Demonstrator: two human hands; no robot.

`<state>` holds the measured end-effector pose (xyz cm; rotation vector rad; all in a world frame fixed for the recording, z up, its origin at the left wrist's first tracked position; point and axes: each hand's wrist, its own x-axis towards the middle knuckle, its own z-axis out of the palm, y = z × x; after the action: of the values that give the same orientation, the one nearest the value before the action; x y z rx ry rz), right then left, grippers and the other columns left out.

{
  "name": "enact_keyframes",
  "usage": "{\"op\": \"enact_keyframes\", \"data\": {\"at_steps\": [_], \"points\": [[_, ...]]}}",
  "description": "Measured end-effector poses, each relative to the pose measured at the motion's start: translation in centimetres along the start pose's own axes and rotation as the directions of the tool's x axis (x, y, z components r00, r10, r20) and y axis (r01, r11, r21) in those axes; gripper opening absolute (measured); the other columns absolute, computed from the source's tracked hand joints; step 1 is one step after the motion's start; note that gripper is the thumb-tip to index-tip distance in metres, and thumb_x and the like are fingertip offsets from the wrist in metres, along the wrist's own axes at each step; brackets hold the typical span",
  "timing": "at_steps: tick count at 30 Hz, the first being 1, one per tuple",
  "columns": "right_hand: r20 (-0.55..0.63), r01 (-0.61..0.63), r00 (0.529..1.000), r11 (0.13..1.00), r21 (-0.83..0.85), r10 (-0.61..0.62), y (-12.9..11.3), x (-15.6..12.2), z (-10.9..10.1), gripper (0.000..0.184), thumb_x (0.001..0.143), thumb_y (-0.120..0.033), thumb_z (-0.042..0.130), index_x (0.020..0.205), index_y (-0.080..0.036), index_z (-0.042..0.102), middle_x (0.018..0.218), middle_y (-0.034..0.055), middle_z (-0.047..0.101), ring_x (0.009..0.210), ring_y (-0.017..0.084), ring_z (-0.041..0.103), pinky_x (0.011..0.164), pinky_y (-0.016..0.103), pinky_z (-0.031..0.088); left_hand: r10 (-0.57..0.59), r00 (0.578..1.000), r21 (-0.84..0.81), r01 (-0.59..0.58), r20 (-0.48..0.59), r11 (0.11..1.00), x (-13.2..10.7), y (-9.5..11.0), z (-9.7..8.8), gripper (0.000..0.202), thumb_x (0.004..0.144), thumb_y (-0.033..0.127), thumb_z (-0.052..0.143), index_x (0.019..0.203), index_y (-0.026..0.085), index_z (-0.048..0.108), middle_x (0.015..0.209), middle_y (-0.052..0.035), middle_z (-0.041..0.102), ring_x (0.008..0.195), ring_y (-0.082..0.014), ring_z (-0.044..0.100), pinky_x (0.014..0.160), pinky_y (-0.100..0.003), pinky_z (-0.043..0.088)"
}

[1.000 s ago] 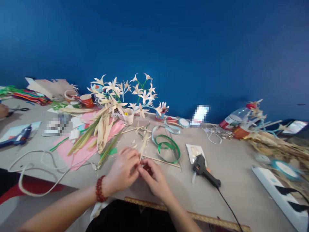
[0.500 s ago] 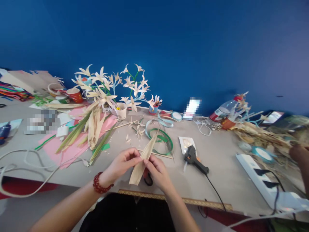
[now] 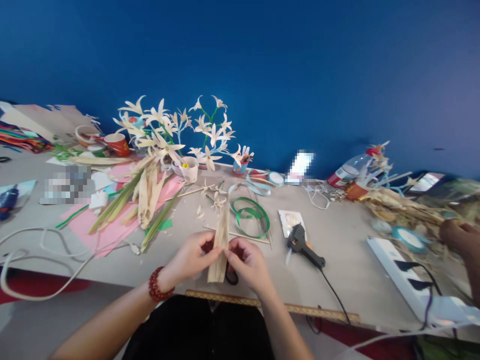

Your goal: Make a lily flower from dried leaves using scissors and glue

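Right at the near edge of the table (image 3: 360,250), both hands grip a pale dried leaf strip (image 3: 221,239), held nearly upright with its tip pointing toward the far edge. The left hand (image 3: 192,258) pinches the strip from one side with thumb and fingers closed on it, and the right hand (image 3: 248,262) clamps it from the other. A loop of green ribbon (image 3: 252,216) lies just beyond, and a black glue gun (image 3: 303,247) rests near the right hand. Pale flowers (image 3: 176,131) stand along the far edge. Another person's hand (image 3: 455,235) shows at the right edge, beside a white power strip (image 3: 410,279).
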<state>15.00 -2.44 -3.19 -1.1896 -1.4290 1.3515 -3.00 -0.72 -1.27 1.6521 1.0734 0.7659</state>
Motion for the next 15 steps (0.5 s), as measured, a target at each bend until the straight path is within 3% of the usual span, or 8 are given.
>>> {"op": "enact_keyframes", "data": {"at_steps": [9, 15], "points": [[0.007, 0.003, 1.0, 0.997, -0.08, -0.003, -0.03, 0.29, 0.21, 0.011, 0.079, -0.024, 0.06, 0.07, -0.02, 0.054, 0.053, -0.0048, 0.052, 0.045, 0.01, 0.049, 0.043, 0.02, 0.038, 0.034, 0.999, 0.069, -0.033, -0.026, 0.997, -0.29, 0.7, 0.04, 0.017, 0.088, 0.029, 0.05, 0.082, 0.016, 0.061, 0.073, -0.0017, 0.062, 0.067, -0.0154, 0.055, 0.059, -0.022, 0.042], [-0.042, 0.049, 0.997, 0.97, -0.237, -0.06, -0.33, 0.23, 0.27, 0.008, 0.078, -0.02, 0.057, 0.07, -0.02, 0.055, 0.055, -0.0042, 0.052, 0.048, 0.011, 0.047, 0.045, 0.02, 0.036, 0.098, 0.995, 0.202, -0.093, -0.016, 0.975, -0.43, 0.37, 0.21, 0.016, 0.085, 0.021, 0.051, 0.089, 0.018, 0.066, 0.086, -0.0046, 0.067, 0.079, -0.0194, 0.06, 0.073, -0.027, 0.046]]}}
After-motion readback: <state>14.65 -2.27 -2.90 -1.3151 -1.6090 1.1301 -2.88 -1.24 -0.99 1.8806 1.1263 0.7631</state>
